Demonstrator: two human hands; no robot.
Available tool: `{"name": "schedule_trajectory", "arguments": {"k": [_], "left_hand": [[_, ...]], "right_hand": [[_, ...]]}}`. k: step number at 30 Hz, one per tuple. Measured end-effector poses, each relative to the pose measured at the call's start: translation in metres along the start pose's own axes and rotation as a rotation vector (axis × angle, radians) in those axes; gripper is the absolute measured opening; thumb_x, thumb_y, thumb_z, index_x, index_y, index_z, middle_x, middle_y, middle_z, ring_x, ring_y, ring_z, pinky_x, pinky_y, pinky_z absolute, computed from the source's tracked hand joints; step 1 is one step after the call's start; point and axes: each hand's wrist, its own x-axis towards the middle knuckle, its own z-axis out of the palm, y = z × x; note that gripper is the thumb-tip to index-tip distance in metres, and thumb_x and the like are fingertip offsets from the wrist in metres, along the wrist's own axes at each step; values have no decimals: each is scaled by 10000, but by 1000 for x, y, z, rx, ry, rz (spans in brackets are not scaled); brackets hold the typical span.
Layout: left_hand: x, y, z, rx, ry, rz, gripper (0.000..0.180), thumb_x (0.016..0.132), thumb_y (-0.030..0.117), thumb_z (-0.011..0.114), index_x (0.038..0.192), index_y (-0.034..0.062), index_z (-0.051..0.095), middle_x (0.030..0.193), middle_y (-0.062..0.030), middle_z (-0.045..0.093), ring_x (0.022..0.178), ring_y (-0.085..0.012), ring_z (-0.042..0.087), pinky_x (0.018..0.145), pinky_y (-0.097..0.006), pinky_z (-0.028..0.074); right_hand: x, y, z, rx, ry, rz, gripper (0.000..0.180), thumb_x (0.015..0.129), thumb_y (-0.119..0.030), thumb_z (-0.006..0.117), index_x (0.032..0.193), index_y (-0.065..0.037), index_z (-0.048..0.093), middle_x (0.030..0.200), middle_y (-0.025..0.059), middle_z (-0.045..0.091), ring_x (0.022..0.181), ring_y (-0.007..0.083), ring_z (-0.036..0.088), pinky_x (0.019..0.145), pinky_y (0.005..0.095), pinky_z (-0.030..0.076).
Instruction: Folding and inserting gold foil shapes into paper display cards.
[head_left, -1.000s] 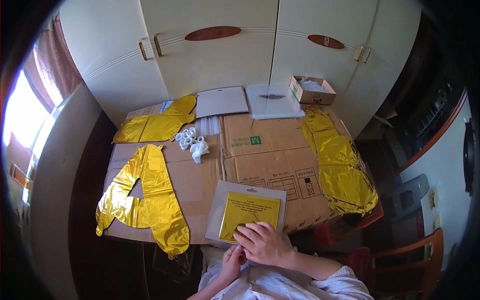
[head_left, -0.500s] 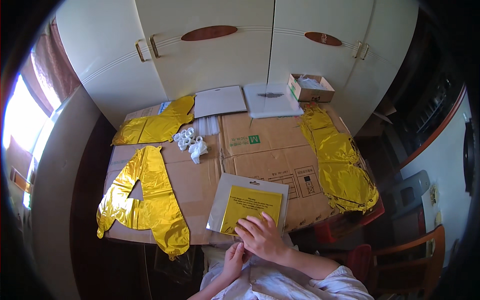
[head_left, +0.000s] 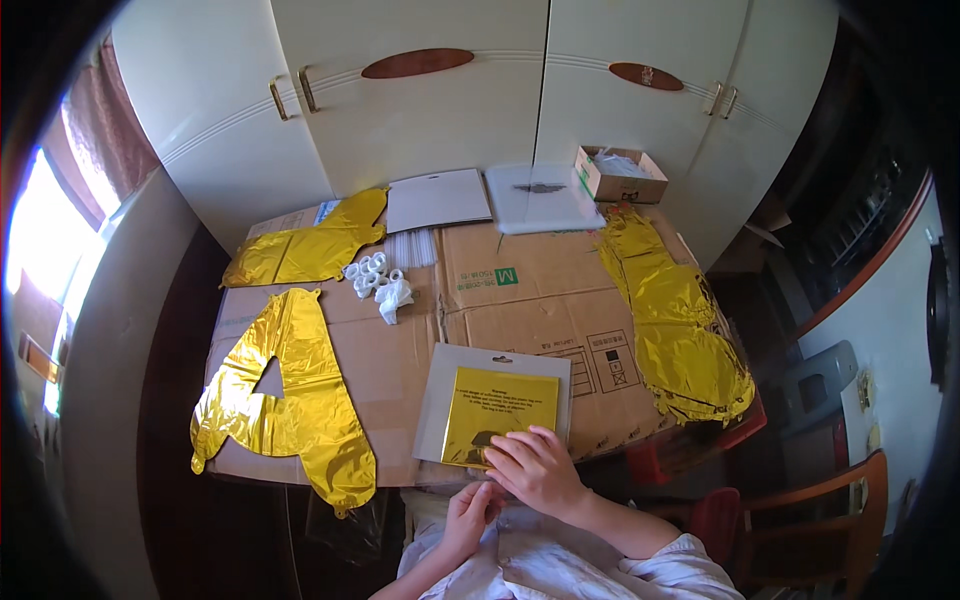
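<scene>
Packet (head_left: pixel 495 410) of folded gold foil in a clear sleeve lies flat on the cardboard-covered table (head_left: pixel 560 300), at the near edge. Right hand (head_left: pixel 535 468) rests on its lower edge, fingers spread and pressing — not clamped. Left hand (head_left: pixel 468 512) sits just below the edge, fingers curled; grip cannot be told. Step, as judged: opening the sleeve. Next move calls for pinching the flap. Small cardboard box (head_left: pixel 620 175) at the far side — pale contents, unclear.
</scene>
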Motion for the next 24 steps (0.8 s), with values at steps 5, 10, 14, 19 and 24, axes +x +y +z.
{"name": "schedule_trajectory", "arguments": {"k": [5, 10, 14, 19, 24], "left_hand": [[-5, 23, 6, 200, -76, -115, 267, 1012, 209, 499, 1108, 15, 655, 815, -64, 708, 658, -92, 610, 592, -223, 465], [-17, 67, -1, 827, -387, 46, 237, 954, 213, 604, 1077, 41, 710, 804, -65, 719, 685, -107, 650, 683, -279, 538], [12, 138, -10, 1320, -146, 482, 182, 888, 193, 659, 1025, 91, 719, 793, -80, 714, 669, -165, 682, 639, -303, 545], [100, 218, -44, 1611, 213, 678, 190, 879, 241, 608, 988, 107, 687, 937, -130, 670, 841, -320, 664, 718, -444, 536], [181, 261, -78, 1693, 335, 638, 257, 859, 285, 630, 1040, 112, 687, 1039, -129, 653, 948, -327, 639, 807, -448, 524]], "right_hand": [[2, 1, -3, -46, -11, -29, 316, 811, -265, 696, 1069, -87, 653, 1100, 53, 645, 1073, 209, 589, 936, 382, 468], [1, 1, -4, -126, -22, -98, 284, 812, -256, 697, 1041, -89, 677, 1068, 67, 676, 1036, 218, 627, 898, 377, 522], [2, 3, -5, -160, -57, -122, 268, 807, -242, 691, 1024, -85, 676, 1072, 67, 673, 1017, 215, 628, 879, 360, 522], [4, 1, -3, -161, -38, -173, 295, 784, -235, 697, 1036, -84, 673, 1089, 65, 666, 1015, 211, 620, 854, 345, 521], [-5, -3, -16, -160, -59, -142, 303, 796, -237, 678, 1053, -76, 667, 1082, 69, 669, 1011, 212, 628, 855, 344, 526]]}}
